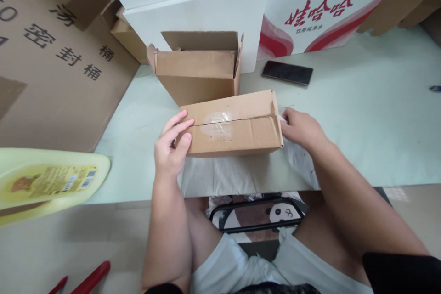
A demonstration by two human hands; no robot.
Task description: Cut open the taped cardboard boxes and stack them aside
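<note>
A closed brown cardboard box [237, 133], with clear tape across its top seam, is tilted in front of me over the table's near edge. My left hand [174, 144] grips its left end, thumb and fingers on the top and side. At the right end, my right hand [303, 128] has its fingers curled in close to the end panel; what they pinch is hidden. Some crumpled clear plastic [301, 161] lies under that hand. Just behind stands a second cardboard box [196, 64] with its flaps raised.
A black phone [287, 72] lies on the pale green tabletop [361, 115]. White cartons [317, 18] line the back. A large brown carton [51, 64] and a yellow bottle [51, 179] stand left. A panda-print item [275, 213] is below the table edge, between my legs.
</note>
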